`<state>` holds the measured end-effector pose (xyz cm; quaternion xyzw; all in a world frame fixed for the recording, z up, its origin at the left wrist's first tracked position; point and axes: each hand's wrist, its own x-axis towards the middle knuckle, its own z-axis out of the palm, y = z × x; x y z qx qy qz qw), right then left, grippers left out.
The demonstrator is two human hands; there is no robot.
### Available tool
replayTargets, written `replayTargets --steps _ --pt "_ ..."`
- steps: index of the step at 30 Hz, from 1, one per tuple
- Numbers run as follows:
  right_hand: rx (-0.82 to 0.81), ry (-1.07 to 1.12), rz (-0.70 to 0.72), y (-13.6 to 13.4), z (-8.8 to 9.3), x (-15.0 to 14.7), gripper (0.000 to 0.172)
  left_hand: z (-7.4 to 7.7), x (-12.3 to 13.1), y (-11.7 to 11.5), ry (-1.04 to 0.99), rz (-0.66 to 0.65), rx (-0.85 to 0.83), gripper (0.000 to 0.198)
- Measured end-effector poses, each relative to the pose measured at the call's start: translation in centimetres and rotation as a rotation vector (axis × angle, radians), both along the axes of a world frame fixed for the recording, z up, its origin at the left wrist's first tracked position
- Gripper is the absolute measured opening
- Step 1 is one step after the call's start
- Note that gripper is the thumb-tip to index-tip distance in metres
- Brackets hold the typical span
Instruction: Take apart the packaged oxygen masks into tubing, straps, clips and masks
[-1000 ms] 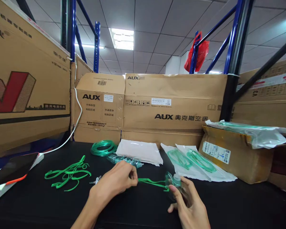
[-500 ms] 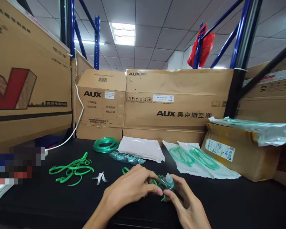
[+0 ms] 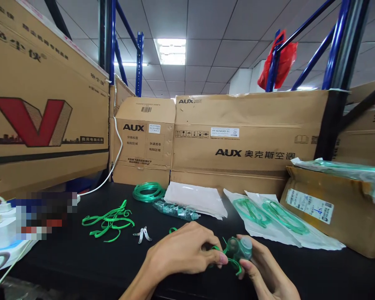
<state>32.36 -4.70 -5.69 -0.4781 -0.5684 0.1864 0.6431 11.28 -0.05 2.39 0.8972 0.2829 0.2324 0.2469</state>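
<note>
In front of me, my right hand [image 3: 267,266] is closed around a small see-through green plastic mask [image 3: 234,247] with a pale connector on top. My left hand [image 3: 184,249] pinches a green elastic strap [image 3: 236,266] against the mask's left side. One end of that strap dangles below the thumbs, and a loop of it peeks out behind my left hand. Fingers hide much of the mask. Left of my hands lie bent metal strips [image 3: 142,235] and a tangle of green straps [image 3: 109,223].
Behind my hands lie nested green masks [image 3: 176,209], coiled green tubing [image 3: 148,191] and white bags [image 3: 195,198]. Bagged tubing [image 3: 284,216] rests at the right, beside a cardboard box [image 3: 340,225]. A white power strip [image 3: 1,233] stands far left. Large cartons [image 3: 250,141] wall the back.
The view has turned a little to the left, so everything sits farther right. The mask has tilted in my right hand, and more of the strap's end shows below it.
</note>
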Motion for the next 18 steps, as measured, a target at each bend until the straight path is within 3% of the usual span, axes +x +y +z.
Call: replayTargets --steps 3,6,9,12,15,18 --pt "0.030 0.100 -0.173 0.2 -0.3 0.7 0.052 0.8 -1.9 -0.2 0.027 0.047 -0.013 0.023" --pt "0.040 0.198 -0.371 0.2 -0.5 1.8 0.062 1.9 -4.8 0.2 -0.067 0.203 -0.005 0.029" --pt "-0.069 0.153 -0.380 0.3 -0.6 2.1 0.069 2.9 -8.5 0.8 -0.193 0.445 0.111 0.036" --pt "-0.190 0.038 -0.383 0.5 -0.4 1.8 0.071 3.4 -12.3 1.6 -0.169 0.705 0.197 0.039" --pt "-0.187 -0.062 -0.434 0.5 -0.3 1.4 0.069 3.2 -15.6 2.5 -0.060 0.975 0.221 0.042" --pt "-0.146 -0.137 -0.449 0.3 -0.2 1.2 0.062 2.1 -17.9 3.6 0.019 1.117 0.248 0.049"
